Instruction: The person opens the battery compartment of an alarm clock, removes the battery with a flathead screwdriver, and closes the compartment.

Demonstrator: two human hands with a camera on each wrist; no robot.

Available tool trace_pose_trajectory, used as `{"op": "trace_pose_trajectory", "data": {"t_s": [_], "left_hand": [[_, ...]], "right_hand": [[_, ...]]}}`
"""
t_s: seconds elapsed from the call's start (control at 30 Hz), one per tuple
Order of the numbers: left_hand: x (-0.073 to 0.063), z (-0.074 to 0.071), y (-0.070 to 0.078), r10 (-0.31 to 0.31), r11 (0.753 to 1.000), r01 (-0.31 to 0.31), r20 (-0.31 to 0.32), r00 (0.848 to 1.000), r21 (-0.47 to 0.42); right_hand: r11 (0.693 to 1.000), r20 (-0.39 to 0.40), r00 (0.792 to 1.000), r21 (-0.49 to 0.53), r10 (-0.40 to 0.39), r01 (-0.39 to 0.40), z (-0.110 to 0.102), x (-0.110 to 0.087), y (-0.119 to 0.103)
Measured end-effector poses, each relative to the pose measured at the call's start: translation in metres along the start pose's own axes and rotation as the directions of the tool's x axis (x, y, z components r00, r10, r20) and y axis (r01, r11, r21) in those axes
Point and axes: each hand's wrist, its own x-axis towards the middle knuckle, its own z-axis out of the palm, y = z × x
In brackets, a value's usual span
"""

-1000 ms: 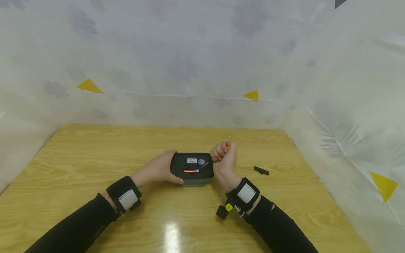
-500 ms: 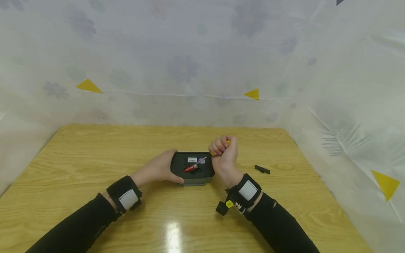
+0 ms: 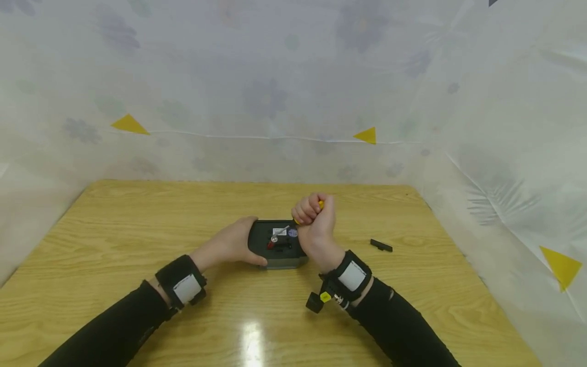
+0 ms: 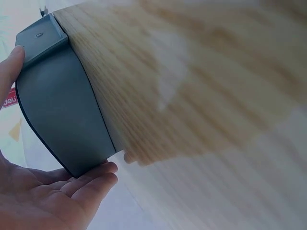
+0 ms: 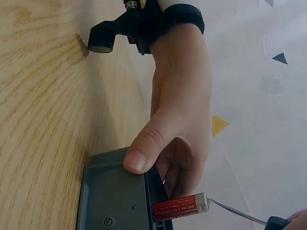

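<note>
My left hand (image 3: 233, 241) grips the left end of a dark grey plastic device (image 3: 258, 239) near the table's middle, its underside with two stickers facing me. A red battery (image 3: 270, 244) tilts up out of the slot in that underside, one end still low in it. In my right hand (image 3: 317, 229) is a screwdriver (image 3: 284, 230), its yellow handle inside curled fingers. The screwdriver's tip (image 5: 212, 200) meets the raised metal end of the battery in the right wrist view. The left wrist view shows thumb and fingers around the device's end (image 4: 57, 105).
A small black plastic strip with a tab (image 3: 381, 245) lies on the wooden table (image 3: 183, 204), right of my right hand. Pale patterned sheeting (image 3: 257, 92) with yellow triangles rises behind and along the sides of the table.
The battery has swung from lying flat in the slot to tilted up at one end. My right hand has moved up and then slightly left with the screwdriver; my left hand stays put.
</note>
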Motion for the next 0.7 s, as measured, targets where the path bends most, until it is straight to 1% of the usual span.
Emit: {"op": "trace_pose_trajectory", "data": {"t_s": [0.23,0.7], "left_hand": [[0.0005,-0.0003,0.0009,-0.003,1.0,0.003,-0.006,1.0,0.005],[0.0006,-0.0012,0.0027,0.007,1.0,-0.007,-0.002,1.0,-0.003]], "right_hand": [[1.0,0.035,0.999,-0.017,-0.007,0.007,0.0022,-0.0018,0.003],[0.999,0.053,0.999,-0.041,-0.009,0.012,0.0054,0.0005,0.0076]]}}
